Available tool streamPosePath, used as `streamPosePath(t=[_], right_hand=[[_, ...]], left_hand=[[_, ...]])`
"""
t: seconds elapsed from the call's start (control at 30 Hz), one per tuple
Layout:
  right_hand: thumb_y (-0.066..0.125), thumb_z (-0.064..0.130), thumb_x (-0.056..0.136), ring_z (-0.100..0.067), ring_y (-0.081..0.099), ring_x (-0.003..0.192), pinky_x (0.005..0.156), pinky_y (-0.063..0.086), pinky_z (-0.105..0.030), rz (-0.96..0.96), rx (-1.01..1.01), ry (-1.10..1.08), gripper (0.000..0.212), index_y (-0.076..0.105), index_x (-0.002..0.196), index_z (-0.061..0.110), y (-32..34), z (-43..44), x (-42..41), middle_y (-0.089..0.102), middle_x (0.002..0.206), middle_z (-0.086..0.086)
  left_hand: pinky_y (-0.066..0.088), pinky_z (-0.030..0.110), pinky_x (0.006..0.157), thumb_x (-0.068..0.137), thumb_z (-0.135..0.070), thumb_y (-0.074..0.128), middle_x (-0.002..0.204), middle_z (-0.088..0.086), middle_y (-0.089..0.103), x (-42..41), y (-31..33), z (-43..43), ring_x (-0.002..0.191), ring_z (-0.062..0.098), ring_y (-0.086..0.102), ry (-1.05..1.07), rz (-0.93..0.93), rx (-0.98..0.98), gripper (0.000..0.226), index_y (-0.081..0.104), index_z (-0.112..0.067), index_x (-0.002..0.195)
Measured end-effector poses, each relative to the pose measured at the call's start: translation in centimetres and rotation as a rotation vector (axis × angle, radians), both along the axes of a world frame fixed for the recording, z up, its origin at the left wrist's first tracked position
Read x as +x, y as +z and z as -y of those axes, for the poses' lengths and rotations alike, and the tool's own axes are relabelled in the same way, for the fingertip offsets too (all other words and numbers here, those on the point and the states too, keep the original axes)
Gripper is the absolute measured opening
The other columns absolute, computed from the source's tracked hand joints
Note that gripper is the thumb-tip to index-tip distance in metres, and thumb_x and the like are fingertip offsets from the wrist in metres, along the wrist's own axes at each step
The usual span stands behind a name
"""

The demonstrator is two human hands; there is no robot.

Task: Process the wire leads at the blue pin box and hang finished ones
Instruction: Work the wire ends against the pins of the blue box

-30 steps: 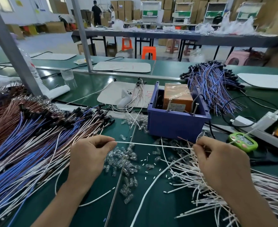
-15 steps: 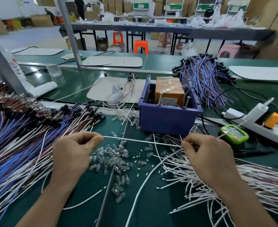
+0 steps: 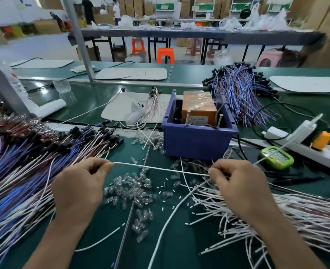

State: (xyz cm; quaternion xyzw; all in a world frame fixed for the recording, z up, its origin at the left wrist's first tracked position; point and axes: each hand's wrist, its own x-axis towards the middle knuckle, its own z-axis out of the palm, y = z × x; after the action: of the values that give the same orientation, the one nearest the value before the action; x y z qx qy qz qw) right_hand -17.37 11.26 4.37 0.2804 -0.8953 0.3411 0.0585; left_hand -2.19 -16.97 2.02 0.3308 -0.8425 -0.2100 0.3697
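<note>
Green bench (image 3: pixel 179 239). Heap of blue, white and brown leads (image 3: pixel 24 171) on the left; loose white leads (image 3: pixel 286 220) piled near right. Blue pin box (image 3: pixel 197 140) at centre, just beyond the hands, with two upright pins (image 3: pixel 188 118) at its near wall. Left hand (image 3: pixel 78 191) and right hand (image 3: pixel 241 187) each pinch one white wire lead (image 3: pixel 160 168), stretched taut between them above scattered clear caps (image 3: pixel 133 191). The lead looks light and thin, probably limp unless tensioned, jacket likely slick. Best pinched near both ends.
</note>
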Motion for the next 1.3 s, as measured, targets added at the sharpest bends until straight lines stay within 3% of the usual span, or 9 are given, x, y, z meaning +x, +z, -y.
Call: streamPosePath(t=[0.17, 0.3, 0.53, 0.67, 0.77, 0.83, 1.0, 1.17, 1.3], right_hand=[[0.070, 0.030, 0.095, -0.002, 0.059, 0.061, 0.052, 0.038, -0.022, 0.044, -0.049, -0.019, 0.023, 0.071, 0.072, 0.028, 0.2, -0.7, -0.8, 0.063, 0.063, 0.026], [0.068, 0.031, 0.095, -0.010, 0.057, 0.059, 0.052, 0.041, -0.029, 0.003, -0.083, -0.015, 0.024, 0.069, 0.071, 0.027, 0.1, -0.6, -0.7, 0.063, 0.062, 0.018], [0.066, 0.030, 0.097, -0.010, 0.052, 0.052, 0.050, 0.035, -0.028, 0.005, -0.152, 0.007, 0.026, 0.066, 0.072, 0.029, -0.1, -0.2, 0.1, 0.060, 0.059, 0.019], [0.065, 0.032, 0.096, -0.009, 0.054, 0.056, 0.051, 0.035, -0.026, -0.056, -0.195, 0.015, 0.022, 0.064, 0.074, 0.030, -0.1, 0.1, 0.5, 0.061, 0.063, 0.021], [0.066, 0.028, 0.097, -0.011, 0.055, 0.056, 0.051, 0.038, -0.026, -0.065, -0.241, 0.059, 0.020, 0.065, 0.076, 0.029, -0.1, 0.1, 0.8, 0.061, 0.064, 0.018], [0.066, 0.027, 0.096, -0.012, 0.055, 0.057, 0.051, 0.040, -0.026, -0.049, -0.233, 0.086, 0.020, 0.065, 0.076, 0.030, -0.1, 0.0, 0.9, 0.061, 0.064, 0.016], [0.067, 0.029, 0.097, -0.011, 0.051, 0.052, 0.050, 0.032, -0.016, -0.035, -0.196, 0.160, 0.020, 0.064, 0.077, 0.031, -0.4, 0.0, 0.9, 0.059, 0.061, 0.014], [0.068, 0.030, 0.096, -0.010, 0.053, 0.053, 0.050, 0.032, -0.014, -0.068, -0.154, 0.178, 0.017, 0.065, 0.080, 0.032, -0.4, 0.0, 0.9, 0.059, 0.063, 0.018], [0.067, 0.031, 0.096, -0.011, 0.055, 0.054, 0.051, 0.033, -0.014, -0.055, -0.133, 0.202, 0.016, 0.066, 0.080, 0.033, -0.4, -0.2, 0.8, 0.060, 0.063, 0.019]], left_hand=[[0.044, 0.028, 0.057, 0.089, -0.031, 0.080, 0.073, 0.002, 0.076, 0.2, 0.3, 0.4, 0.064, 0.025, 0.062, 0.085, -0.032, -0.001, 0.013, 0.084, -0.019, 0.091], [0.036, 0.032, 0.058, 0.092, -0.059, 0.064, 0.062, 0.010, 0.065, 0.2, 0.7, -0.7, 0.060, 0.030, 0.056, 0.206, -0.025, -0.146, 0.045, 0.078, -0.021, 0.074], [0.041, 0.027, 0.045, 0.092, -0.069, 0.045, 0.044, -0.012, 0.051, -0.9, 1.6, -5.8, 0.042, 0.008, 0.050, -0.321, 0.123, -0.292, 0.064, 0.066, -0.022, 0.054], [0.046, 0.031, 0.065, 0.075, -0.091, 0.028, 0.054, -0.011, 0.064, -3.7, 3.3, -8.5, 0.060, 0.010, 0.059, -0.288, 0.368, 0.257, 0.060, 0.075, -0.054, 0.082], [0.044, 0.029, 0.062, 0.092, -0.062, 0.058, 0.050, -0.008, 0.045, -5.7, 4.4, -9.4, 0.048, 0.010, 0.040, -0.403, 0.057, 0.945, 0.032, 0.082, -0.041, 0.088], [0.040, 0.019, 0.054, 0.095, -0.038, 0.067, 0.059, -0.005, 0.049, -6.7, 4.6, -9.5, 0.051, 0.008, 0.040, -0.505, -0.139, 1.132, 0.019, 0.084, -0.029, 0.092], [0.047, 0.022, 0.060, 0.089, -0.017, 0.066, 0.074, 0.002, 0.068, -6.8, 3.5, -10.1, 0.062, 0.010, 0.056, -0.546, -0.287, 1.141, 0.024, 0.077, -0.019, 0.068], [0.032, 0.035, 0.049, 0.092, -0.020, 0.070, 0.071, 0.023, 0.065, -5.9, 1.7, -10.0, 0.053, 0.020, 0.038, -0.579, -0.158, 0.754, 0.024, 0.081, -0.040, 0.098], [0.030, 0.019, 0.043, 0.089, -0.017, 0.078, 0.052, -0.010, 0.061, -5.8, 2.0, -10.0, 0.043, 0.005, 0.037, -0.599, -0.092, 0.599, 0.029, 0.081, -0.046, 0.089]])
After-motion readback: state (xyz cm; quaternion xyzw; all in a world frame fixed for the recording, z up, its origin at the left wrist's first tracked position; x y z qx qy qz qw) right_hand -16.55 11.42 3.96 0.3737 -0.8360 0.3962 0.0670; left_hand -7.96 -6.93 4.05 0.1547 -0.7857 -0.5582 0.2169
